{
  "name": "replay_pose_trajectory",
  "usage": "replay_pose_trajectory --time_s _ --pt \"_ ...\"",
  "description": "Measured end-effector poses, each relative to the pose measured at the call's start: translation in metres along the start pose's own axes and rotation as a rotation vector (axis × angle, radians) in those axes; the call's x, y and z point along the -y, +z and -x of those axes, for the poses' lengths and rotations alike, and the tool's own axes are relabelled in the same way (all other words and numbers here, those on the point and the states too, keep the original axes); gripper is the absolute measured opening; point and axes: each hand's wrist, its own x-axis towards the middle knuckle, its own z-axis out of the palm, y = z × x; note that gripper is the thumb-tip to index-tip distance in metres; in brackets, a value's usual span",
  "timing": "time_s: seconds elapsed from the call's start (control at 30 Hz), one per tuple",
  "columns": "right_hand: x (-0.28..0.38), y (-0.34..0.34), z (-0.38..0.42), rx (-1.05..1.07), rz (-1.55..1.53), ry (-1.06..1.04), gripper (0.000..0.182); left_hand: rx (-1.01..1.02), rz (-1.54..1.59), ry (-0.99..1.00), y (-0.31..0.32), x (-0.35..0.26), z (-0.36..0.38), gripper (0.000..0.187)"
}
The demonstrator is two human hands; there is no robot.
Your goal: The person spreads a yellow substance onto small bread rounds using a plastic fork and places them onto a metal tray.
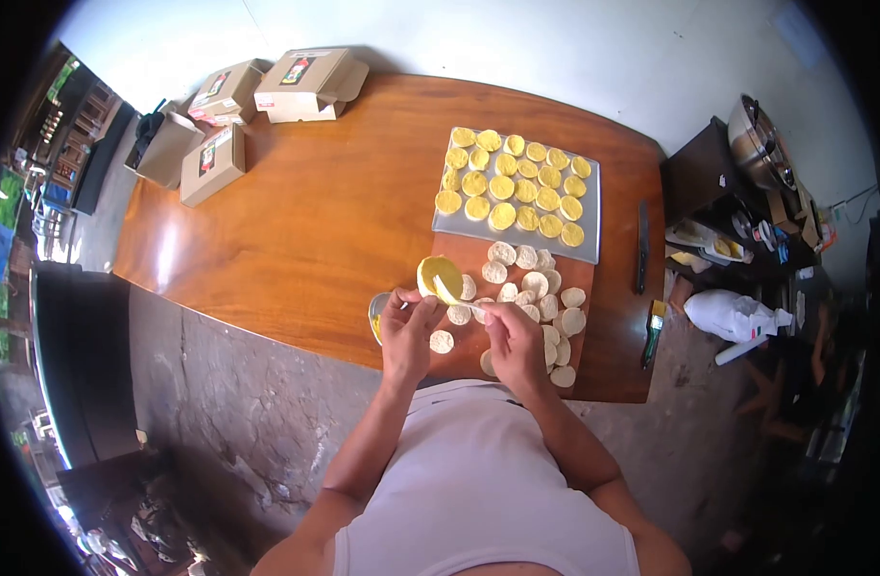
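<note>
My left hand (408,331) grips a round bread slice (428,276) whose upper face is coated in yellow spread. In my right hand (513,338) is a pale spreader (452,296), its blade lying against the coated face. Partly hidden behind my left hand is a bowl (374,309) with something yellow in it. Many plain bread rounds (535,282) lie scattered and overlapping on a reddish-brown board (467,252), around and beyond my right hand. Farther off, a grey metal tray (586,246) carries rows of yellow-topped rounds (502,188).
A dark knife (641,248) and a brush (654,334) lie near the right edge of the wooden table (296,211). Cardboard boxes (310,84) stand at the far left. Beyond the right edge are a metal pot (755,144) and a white bag (733,315).
</note>
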Motion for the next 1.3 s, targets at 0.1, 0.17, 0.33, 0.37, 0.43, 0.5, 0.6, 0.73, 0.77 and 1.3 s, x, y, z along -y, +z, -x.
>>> replay_pose_trajectory --time_s 0.1,0.17,0.33,0.37,0.43,0.5,0.6,0.73,0.77,1.3 --pt "-0.011 -0.004 0.001 0.03 -0.324 0.359 0.011 0.027 0.085 -0.088 -0.007 -0.004 -0.002 0.01" --pt "-0.013 -0.01 0.002 0.014 -0.234 0.29 0.011 0.036 0.101 -0.1 -0.011 -0.004 -0.001 0.01" --pt "-0.024 -0.012 0.002 -0.089 0.092 -0.029 0.022 0.026 0.141 -0.129 -0.002 -0.011 -0.001 0.014" --pt "-0.024 -0.012 0.003 -0.09 0.092 -0.026 0.022 0.029 0.138 -0.122 -0.003 -0.01 -0.002 0.014" --pt "-0.021 -0.014 0.002 -0.056 0.178 -0.113 0.027 0.034 0.135 -0.114 -0.006 -0.007 -0.004 0.014" --pt "-0.014 -0.013 0.003 -0.032 0.169 -0.125 0.028 0.003 0.089 -0.1 -0.008 -0.003 -0.006 0.013" --pt "-0.006 -0.013 0.003 -0.002 0.161 -0.139 0.023 0.006 0.086 -0.091 -0.004 -0.003 -0.004 0.012" --pt "-0.006 -0.02 -0.001 0.037 -0.211 0.222 0.013 0.017 0.152 -0.089 -0.004 -0.008 -0.004 0.012" --pt "-0.011 -0.02 -0.002 -0.008 -0.127 0.165 0.014 0.037 0.128 -0.1 -0.003 -0.01 -0.004 0.012" --pt "0.0 -0.009 -0.003 -0.031 -0.091 0.057 0.016 0.165 0.098 -0.102 -0.007 -0.004 -0.003 0.013"
